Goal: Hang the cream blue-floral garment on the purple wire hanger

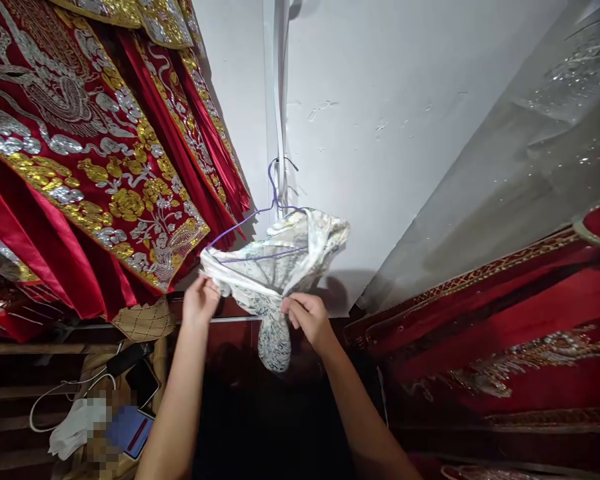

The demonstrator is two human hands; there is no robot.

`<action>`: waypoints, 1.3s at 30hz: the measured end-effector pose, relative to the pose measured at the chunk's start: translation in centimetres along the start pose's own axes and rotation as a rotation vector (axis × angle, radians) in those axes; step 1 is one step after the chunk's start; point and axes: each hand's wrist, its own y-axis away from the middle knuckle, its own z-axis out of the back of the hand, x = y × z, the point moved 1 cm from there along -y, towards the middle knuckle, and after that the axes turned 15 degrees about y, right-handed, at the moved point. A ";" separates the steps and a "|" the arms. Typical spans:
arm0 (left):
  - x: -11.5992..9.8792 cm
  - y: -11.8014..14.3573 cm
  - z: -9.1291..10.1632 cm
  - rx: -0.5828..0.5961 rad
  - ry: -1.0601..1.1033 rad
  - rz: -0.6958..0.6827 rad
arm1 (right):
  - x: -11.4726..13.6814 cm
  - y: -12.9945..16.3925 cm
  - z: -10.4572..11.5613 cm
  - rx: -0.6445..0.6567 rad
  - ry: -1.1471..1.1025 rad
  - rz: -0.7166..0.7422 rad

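Left hand [201, 298]: thumb and fingers pinched on the left edge of the printed garment [273, 267], just below the left end of the purple hanger [240, 222].
Right hand [307, 319]: pinched on the pale neckline near its low point; apart from the left hand.
Garment: ahead of and between the 2 hands, touching both; its bunched lower end [275, 343] hangs nearer the right.
Hanger axis: crosswise beyond both hands, tilted; left end lower in view and nearer the left hand, right end hidden in cloth.
Hook [271, 168]: up, beside a white cord [281, 127]; support cannot be told.
White wall [380, 167]: behind.
Red embroidered costumes [130, 193]: left side.
Red beaded cloth [545, 333]: right side.
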 end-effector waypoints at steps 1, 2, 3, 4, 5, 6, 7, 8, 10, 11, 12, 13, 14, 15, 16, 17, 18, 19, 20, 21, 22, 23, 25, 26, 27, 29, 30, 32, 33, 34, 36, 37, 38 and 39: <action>1.5 1.2 0.6 0.000 -0.057 0.044 | -0.6 0.5 -0.1 -0.017 -0.026 -0.024; 2.8 2.4 1.0 0.009 -0.196 0.084 | -1.2 1.0 -0.1 -0.024 -0.037 -0.048; 4.0 3.4 1.1 0.015 -0.247 0.114 | -1.8 1.3 -0.1 -0.014 -0.028 -0.067; 4.8 4.2 1.0 0.029 -0.309 0.131 | -2.2 1.6 0.1 0.014 0.003 -0.080; 5.3 4.9 0.5 0.054 -0.361 0.128 | -2.4 1.8 0.3 0.061 0.052 -0.085; 5.3 5.4 -0.2 0.089 -0.396 0.104 | -2.5 1.8 0.5 0.109 0.112 -0.085; 5.1 5.8 -1.3 0.131 -0.433 0.067 | -2.4 1.8 0.7 0.140 0.174 -0.081; 4.6 6.2 -2.7 0.178 -0.464 0.027 | -2.2 1.7 0.9 0.138 0.233 -0.075; 3.1 7.2 -5.9 0.279 -0.509 -0.040 | -1.6 1.4 1.1 0.058 0.309 -0.047; 2.4 7.9 -7.5 0.342 -0.534 -0.052 | -1.2 1.3 1.0 0.020 0.313 -0.017; 1.7 8.7 -9.1 0.426 -0.585 -0.069 | -0.8 1.3 0.9 0.004 0.291 0.019; 1.2 9.6 -10.5 0.521 -0.646 -0.086 | -0.6 1.2 0.8 0.017 0.244 0.048; 0.9 10.3 -11.6 0.594 -0.690 -0.106 | -0.4 1.2 0.6 0.050 0.174 0.061; 0.7 11.0 -12.3 0.641 -0.719 -0.124 | -0.3 1.3 0.4 0.099 0.090 0.063; 0.6 11.3 -12.7 0.657 -0.729 -0.138 | -0.2 1.3 0.3 0.163 0.007 0.059; 0.6 11.4 -12.8 0.648 -0.726 -0.145 | -0.2 1.4 0.2 0.231 -0.064 0.054; 0.7 11.2 -12.5 0.632 -0.722 -0.144 | -0.2 1.4 0.3 0.297 -0.111 0.055; 0.8 10.9 -12.0 0.622 -0.722 -0.135 | -0.2 1.3 0.4 0.348 -0.125 0.064; 0.9 10.5 -11.2 0.627 -0.725 -0.108 | 0.0 1.2 0.7 0.382 -0.100 0.082; 1.1 10.1 -10.3 0.650 -0.728 -0.056 | 0.3 0.9 1.1 0.391 -0.033 0.107; 1.3 9.9 -9.2 0.692 -0.733 0.025 | 0.7 0.5 1.5 0.369 0.066 0.139; 1.6 9.8 -8.1 0.749 -0.750 0.129 | 1.2 -0.2 2.1 0.327 0.181 0.180; 2.0 10.1 -5.7 0.861 -0.849 0.330 | 2.3 -2.2 3.3 0.195 0.378 0.287; 2.1 10.3 -4.6 0.896 -0.938 0.388 | 2.8 -3.5 3.8 0.094 0.433 0.329; 2.1 10.6 -3.7 0.912 -1.047 0.409 | 3.1 -5.0 4.3 -0.012 0.458 0.354; 1.6 10.9 -2.6 0.892 -1.268 0.373 | 3.0 -8.1 4.8 -0.183 0.450 0.338; 1.1 10.8 -2.4 0.872 -1.362 0.344 | 2.5 -9.5 4.8 -0.203 0.442 0.316; -0.2 10.3 -2.4 0.830 -1.514 0.313 | 1.2 -11.4 4.5 -0.155 0.421 0.276; -0.9 9.8 -2.4 0.804 -1.581 0.315 | 0.5 -11.9 4.4 -0.120 0.414 0.266; -1.7 9.2 -2.5 0.772 -1.645 0.327 | -0.3 -11.9 4.5 -0.097 0.411 0.259; -3.4 7.7 -2.6 0.700 -1.746 0.346 | -1.5 -11.1 5.0 -0.102 0.425 0.250; -4.2 6.8 -2.6 0.673 -1.767 0.327 | -1.9 -10.3 5.5 -0.119 0.440 0.244; -4.9 5.9 -2.7 0.657 -1.767 0.282 | -2.1 -9.4 6.1 -0.139 0.458 0.236; -5.6 5.0 -2.9 0.649 -1.751 0.215 | -2.1 -8.5 6.9 -0.158 0.477 0.230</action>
